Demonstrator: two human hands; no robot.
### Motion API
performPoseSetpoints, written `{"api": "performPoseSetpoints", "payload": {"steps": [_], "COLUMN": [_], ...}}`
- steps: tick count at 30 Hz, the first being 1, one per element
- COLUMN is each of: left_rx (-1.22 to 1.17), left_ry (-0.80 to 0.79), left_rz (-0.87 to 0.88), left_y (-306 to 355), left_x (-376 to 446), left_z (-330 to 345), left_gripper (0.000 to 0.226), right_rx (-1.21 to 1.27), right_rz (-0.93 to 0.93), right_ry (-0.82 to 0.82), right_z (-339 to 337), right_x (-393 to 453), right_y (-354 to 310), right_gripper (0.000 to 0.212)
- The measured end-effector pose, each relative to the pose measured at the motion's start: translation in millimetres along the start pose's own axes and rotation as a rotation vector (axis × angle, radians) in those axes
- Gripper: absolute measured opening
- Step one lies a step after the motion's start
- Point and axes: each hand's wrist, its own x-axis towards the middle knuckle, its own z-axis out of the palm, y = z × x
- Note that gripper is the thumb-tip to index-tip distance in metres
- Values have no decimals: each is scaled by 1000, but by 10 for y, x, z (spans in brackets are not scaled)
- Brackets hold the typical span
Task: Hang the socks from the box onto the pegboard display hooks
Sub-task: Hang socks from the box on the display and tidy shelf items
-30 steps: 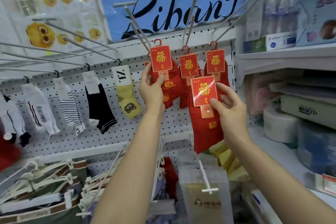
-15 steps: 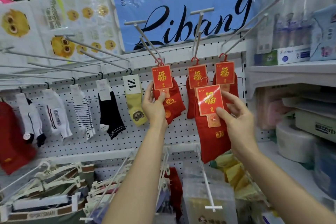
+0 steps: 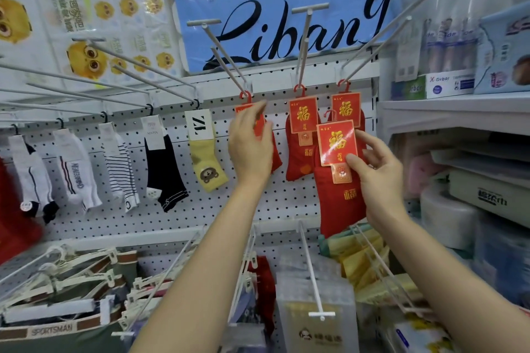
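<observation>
Head camera looks forward at two raised bare arms. Nearest, the right hand [image 3: 378,178] pinches a red sock pair [image 3: 341,198] by its red-and-gold card, thumb on the front of the card, the other fingers curled behind its right edge. This pair is in the air, in front of two other red pairs. The left hand [image 3: 251,149] has its fingers together and slightly bent, covering the card of a hung red pair [image 3: 272,149]; whether it grips the card I cannot tell. Just above these fingers, a red hanger loop sits on a white display hook [image 3: 226,66]. Behind both hands is the white pegboard [image 3: 114,223], with other socks left of the left fingers.
</observation>
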Motion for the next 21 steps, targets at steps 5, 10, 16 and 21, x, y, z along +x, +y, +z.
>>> {"api": "performPoseSetpoints", "payload": {"steps": [5,10,16,21], "left_rx": [-54,-87,-99,-133], "left_ry": [-241,-319,-408,-533], "left_rz": [200,245,230,184], "left_y": [454,584,556,462], "left_x": [391,560,637,745], "left_z": [81,83,7,-48], "left_gripper": [46,36,42,52], "right_rx": [-46,-69,-108,-128], "right_rz": [-13,-32,-72,-119], "right_ry": [2,-19,26,13], "right_z": [37,150,348,571], "right_x": [94,249,550,744], "right_y": [4,2,49,37], "right_gripper": [41,42,42,43]}}
